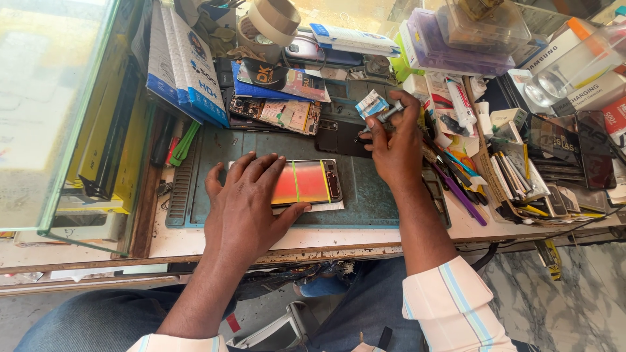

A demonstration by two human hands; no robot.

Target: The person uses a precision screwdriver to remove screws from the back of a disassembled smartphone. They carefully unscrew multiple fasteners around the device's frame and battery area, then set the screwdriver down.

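Note:
My left hand (244, 199) lies flat, fingers spread, on the left end of an opened phone (310, 182) with an orange-red back plate and a thin green strip across it. The phone rests on a white sheet on a teal work mat (365, 195). My right hand (394, 143) is further back and to the right, closed around a thin metal tool (390, 113) whose tip points up and away. A black phone back cover (339, 138) lies on the mat just left of that hand.
A glass case (59, 111) stands at the left. Boxed screen protectors (186, 62), tape rolls (267, 26), circuit boards (280, 112), plastic part boxes (469, 32), pens and tools (469, 189) and dark phone screens (574, 150) crowd the bench's back and right.

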